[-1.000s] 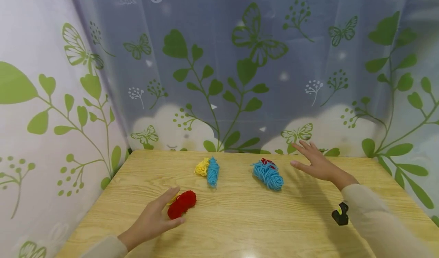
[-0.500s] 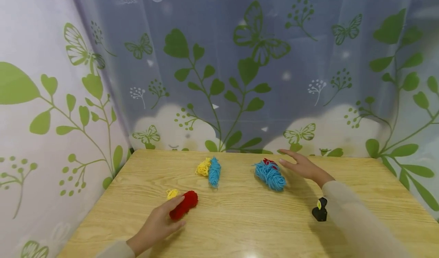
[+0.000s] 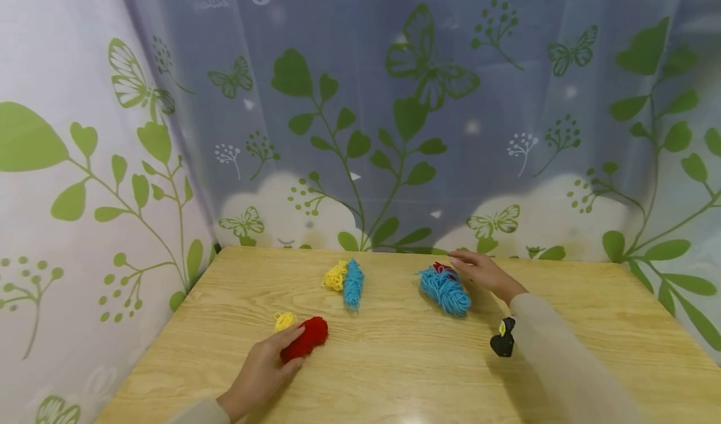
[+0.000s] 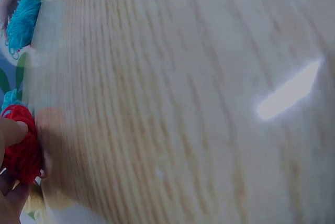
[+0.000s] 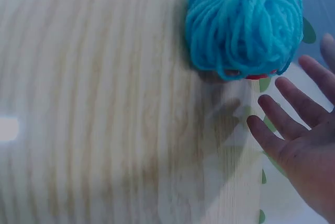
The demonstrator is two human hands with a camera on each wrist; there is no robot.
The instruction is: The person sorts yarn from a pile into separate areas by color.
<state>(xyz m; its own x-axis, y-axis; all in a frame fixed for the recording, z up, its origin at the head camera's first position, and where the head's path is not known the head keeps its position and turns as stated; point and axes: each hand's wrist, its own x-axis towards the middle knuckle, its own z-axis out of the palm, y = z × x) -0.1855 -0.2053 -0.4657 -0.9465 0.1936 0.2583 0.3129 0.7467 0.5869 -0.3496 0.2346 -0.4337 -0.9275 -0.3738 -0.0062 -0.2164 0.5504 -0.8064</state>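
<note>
My left hand [image 3: 261, 364] holds a red skein of yarn [image 3: 308, 339] between thumb and fingers at its near end. In the left wrist view the thumb lies on the red strands. Just behind it sits a small yellow yarn bundle [image 3: 285, 321], partly hidden. On the right, a larger blue skein of yarn [image 3: 446, 291] lies tilted on the table, with a bit of red yarn [image 3: 442, 270] showing behind it. My right hand [image 3: 487, 275] hovers beside the far right end of these, its fingers spread in the right wrist view [image 5: 309, 135].
A yellow yarn bundle [image 3: 335, 276] and a slim blue skein [image 3: 353, 285] lie side by side toward the back of the wooden table [image 3: 388, 374]. A black wrist mount [image 3: 503, 337] sits at the right sleeve. Leaf-patterned curtains [image 3: 349, 129] stand behind and at the sides.
My left hand has closed in on the red skein and taken hold of it. The right hand has moved left and lower, toward the blue skein and the red yarn.
</note>
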